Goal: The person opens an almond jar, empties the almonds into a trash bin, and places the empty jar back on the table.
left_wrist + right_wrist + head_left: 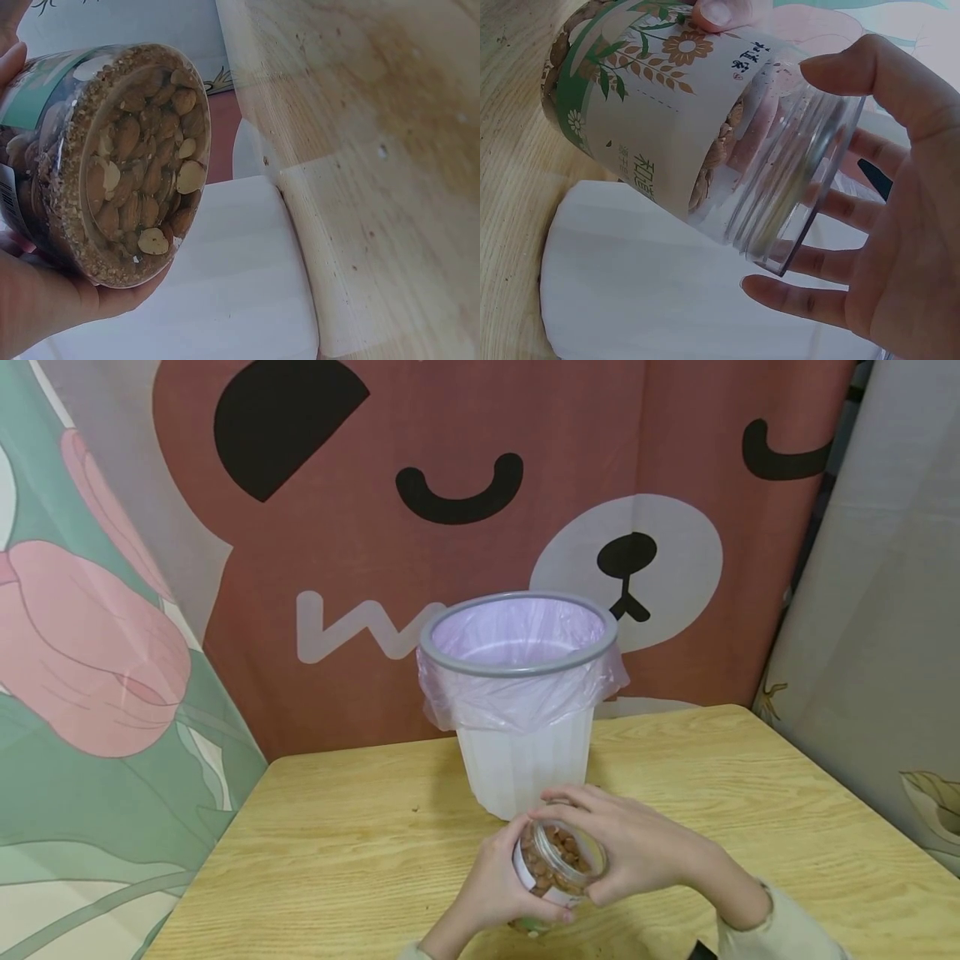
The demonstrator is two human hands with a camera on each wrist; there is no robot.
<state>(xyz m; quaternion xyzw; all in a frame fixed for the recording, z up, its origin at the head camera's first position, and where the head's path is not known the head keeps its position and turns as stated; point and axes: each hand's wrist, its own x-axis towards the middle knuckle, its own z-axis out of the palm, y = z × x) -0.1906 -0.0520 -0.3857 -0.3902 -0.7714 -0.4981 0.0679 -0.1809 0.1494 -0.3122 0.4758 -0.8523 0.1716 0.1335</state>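
A clear jar [534,867] partly filled with almonds is tilted above the table, in front of a white bin. My left hand [491,881] grips the jar's body, its thumb and fingers curled round it. The left wrist view shows the jar's bottom [146,161], with almonds and brown crumbs inside. My right hand [637,843] holds the clear lid [776,259] at the jar's mouth, thumb on one side and fingers on the other. A green and white label [660,97] with a printed flower wraps the jar.
The white bin [525,760] stands just beyond my hands on the wooden table [337,852]. A pinkish bag [517,697] lines it and folds over the outside below a grey rim [517,672]. A bear-printed curtain [337,543] hangs behind, with other curtains at both sides.
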